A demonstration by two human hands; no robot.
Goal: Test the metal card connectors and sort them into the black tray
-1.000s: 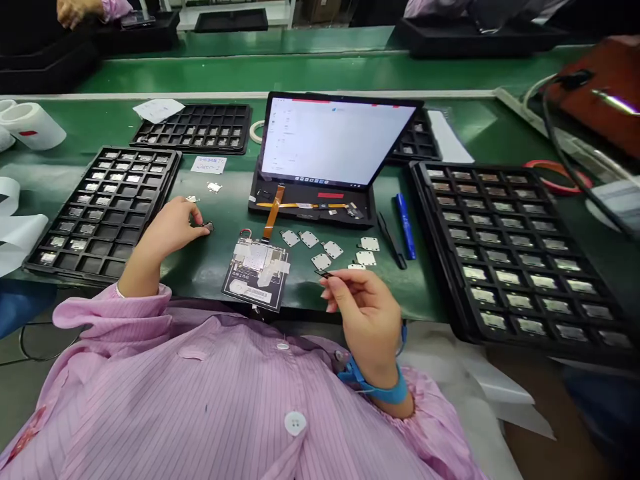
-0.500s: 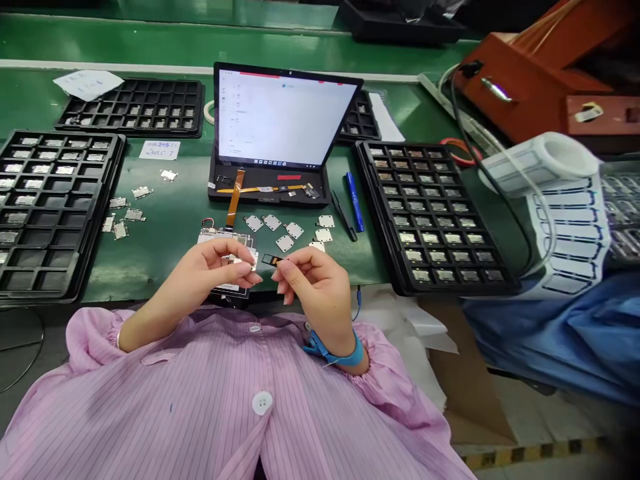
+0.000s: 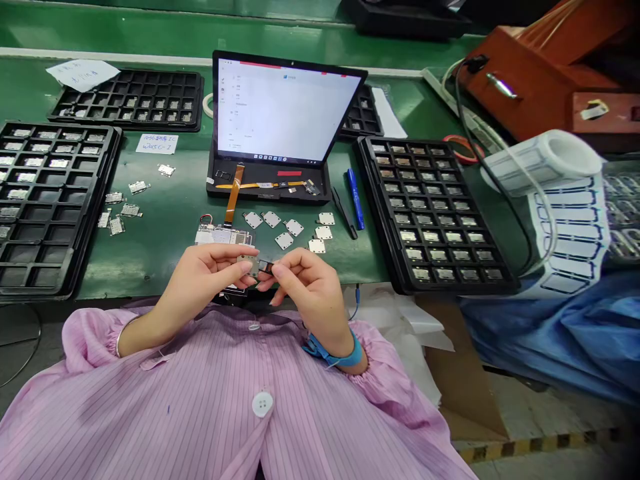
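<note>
"Both gripping?"
"Yes. I see the left hand (image 3: 207,277) pinching a grey metal plate (image 3: 247,266), partly hidden, the right hand (image 3: 313,283) a black-framed piece (image 3: 266,267) beside it, over the circuit board (image 3: 220,235)."
"Farther out?"
"Left tray (image 3: 95,203) partly filled with metal parts (image 3: 33,162), right tray (image 3: 382,220) looking full."

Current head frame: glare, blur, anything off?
Head view, bench: pale sheen on the green benchtop; head view, centre: bright screen, smallest text unreadable; head view, lower right: blue sheeting looks soft; head view, hands: left hand and right hand fairly sharp.
</note>
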